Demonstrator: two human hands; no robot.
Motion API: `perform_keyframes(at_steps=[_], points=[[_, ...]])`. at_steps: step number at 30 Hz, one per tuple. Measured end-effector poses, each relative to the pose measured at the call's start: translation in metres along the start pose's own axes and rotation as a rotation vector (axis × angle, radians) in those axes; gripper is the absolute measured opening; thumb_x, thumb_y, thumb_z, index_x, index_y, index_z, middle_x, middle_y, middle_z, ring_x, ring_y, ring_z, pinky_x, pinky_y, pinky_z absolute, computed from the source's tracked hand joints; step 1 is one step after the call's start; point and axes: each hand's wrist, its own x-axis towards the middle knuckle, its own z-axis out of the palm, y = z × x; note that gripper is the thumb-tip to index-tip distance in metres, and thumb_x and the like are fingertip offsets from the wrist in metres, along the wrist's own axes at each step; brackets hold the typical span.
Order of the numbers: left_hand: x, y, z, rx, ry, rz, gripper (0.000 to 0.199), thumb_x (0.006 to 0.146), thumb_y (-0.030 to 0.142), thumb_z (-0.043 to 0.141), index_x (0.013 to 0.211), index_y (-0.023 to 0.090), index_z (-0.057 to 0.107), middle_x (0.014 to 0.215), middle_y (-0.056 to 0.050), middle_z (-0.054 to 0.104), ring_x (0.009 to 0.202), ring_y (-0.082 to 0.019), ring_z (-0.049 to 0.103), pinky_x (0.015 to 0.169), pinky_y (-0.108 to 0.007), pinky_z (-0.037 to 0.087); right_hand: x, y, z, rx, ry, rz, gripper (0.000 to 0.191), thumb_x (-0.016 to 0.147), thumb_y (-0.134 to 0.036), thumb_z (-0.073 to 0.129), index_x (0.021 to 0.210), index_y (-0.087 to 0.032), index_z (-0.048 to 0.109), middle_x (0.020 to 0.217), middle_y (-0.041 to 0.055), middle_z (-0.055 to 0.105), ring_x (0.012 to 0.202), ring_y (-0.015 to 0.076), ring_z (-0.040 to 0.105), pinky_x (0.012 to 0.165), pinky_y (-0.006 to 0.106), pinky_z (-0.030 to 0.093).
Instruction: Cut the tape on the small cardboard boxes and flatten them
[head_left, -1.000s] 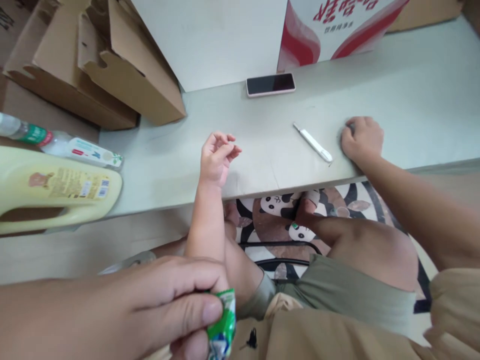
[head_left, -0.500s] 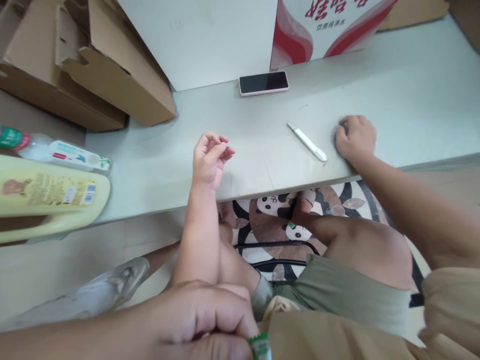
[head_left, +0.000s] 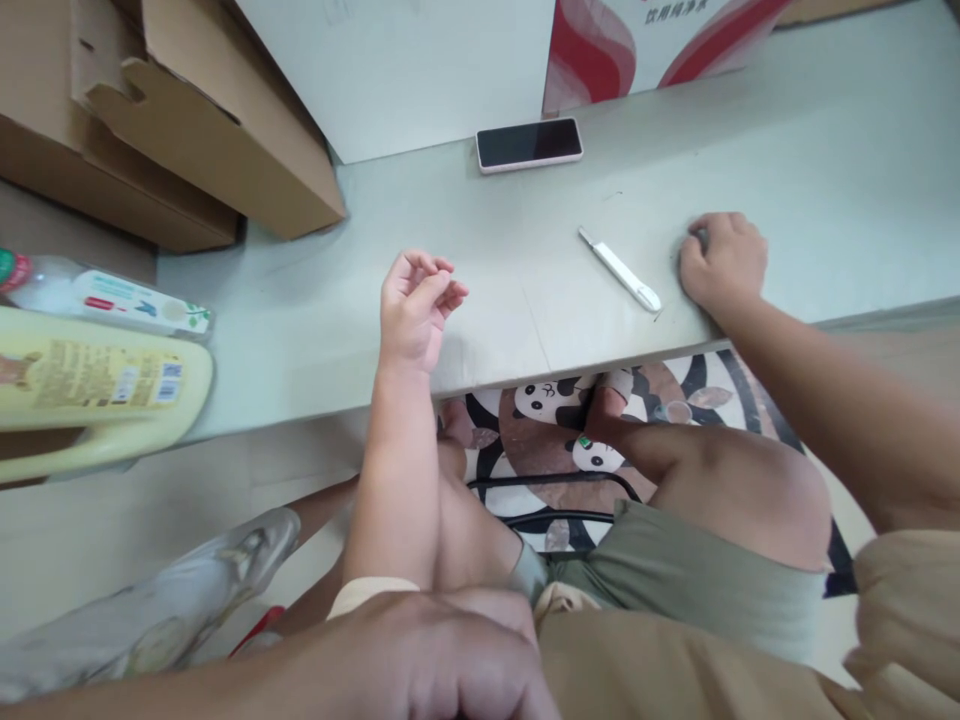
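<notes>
My left hand [head_left: 421,312] is held up over the front of the pale table [head_left: 510,340], thumb and fingertips pressed together; anything between them is too small to see. At the right, my right hand [head_left: 726,258] rests on the table with curled fingers, a dark patch showing between thumb and index finger. Between my hands, nearer the right one, lies a slim white tool [head_left: 621,270] with a thin metallic tip. Another person's hand [head_left: 465,655] reaches in from the lower left, close to the camera, its fingers cut off by the bottom edge.
Behind my hands lies a phone [head_left: 529,144] against a white box [head_left: 420,70] and a red-and-white box [head_left: 592,50]. Cardboard boxes [head_left: 247,140], a plastic bottle [head_left: 56,285] and a yellow container [head_left: 112,385] stand or lie at the left. My legs are below the table edge.
The view has shifted slightly. The other person's hand has moved down and right, and the green wrapper in it has left the view. My hands keep their poses.
</notes>
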Motion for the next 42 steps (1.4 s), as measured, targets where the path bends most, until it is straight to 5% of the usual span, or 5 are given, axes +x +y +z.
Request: perform_keyframes(at_steps=[7, 14, 27, 38, 42], points=[[-0.001, 0.0, 0.0, 0.039, -0.022, -0.011, 0.038, 0.066, 0.029, 0.082, 0.078, 0.023, 0.047, 0.086, 0.007, 0.064, 0.066, -0.007, 0.063, 0.066, -0.027, 0.05, 0.0, 0.003, 0.001, 0.122, 0.007, 0.0, 0.013, 0.092, -0.023, 0.046, 0.102, -0.028, 0.055, 0.131, 0.0119, 0.061, 0.132, 0.0363, 0.047, 0.115, 0.064, 0.029], [0.002, -0.003, -0.003, 0.172, -0.006, -0.01, 0.037, 0.065, 0.043, 0.08, 0.079, 0.033, 0.047, 0.097, 0.002, 0.069, 0.097, -0.024, 0.068, 0.077, -0.041, 0.048, -0.001, 0.005, 0.001, 0.288, -0.015, 0.009, 0.002, 0.095, -0.03, 0.053, 0.094, -0.032, 0.053, 0.129, 0.0094, 0.055, 0.138, 0.0404, 0.036, 0.121, 0.07, 0.012], [0.003, -0.002, -0.003, 0.219, -0.033, -0.03, 0.043, 0.065, 0.049, 0.081, 0.081, 0.031, 0.045, 0.091, 0.0, 0.07, 0.108, -0.025, 0.068, 0.079, -0.038, 0.045, 0.001, 0.004, 0.0, 0.184, -0.017, 0.01, 0.007, 0.098, -0.038, 0.05, 0.101, -0.032, 0.054, 0.126, 0.0121, 0.056, 0.135, 0.0399, 0.04, 0.118, 0.071, 0.022], [0.002, -0.006, 0.0, -0.295, 0.275, -0.133, 0.037, 0.066, 0.039, 0.083, 0.095, 0.039, 0.06, 0.088, -0.007, 0.068, 0.113, -0.036, 0.065, 0.063, -0.043, 0.051, 0.011, 0.032, 0.018, 0.308, 0.026, -0.156, 0.035, 0.097, -0.058, 0.043, 0.112, -0.03, 0.057, 0.124, 0.0162, 0.054, 0.14, 0.0462, 0.034, 0.115, 0.078, 0.022], [0.004, -0.01, -0.003, -0.326, 0.243, -0.108, 0.043, 0.062, 0.04, 0.085, 0.097, 0.039, 0.061, 0.09, -0.007, 0.068, 0.101, -0.035, 0.066, 0.061, -0.043, 0.051, 0.014, 0.038, 0.021, 0.192, 0.054, -0.147, 0.037, 0.099, -0.057, 0.039, 0.114, -0.028, 0.058, 0.121, 0.0179, 0.055, 0.133, 0.0448, 0.042, 0.113, 0.076, 0.028]])
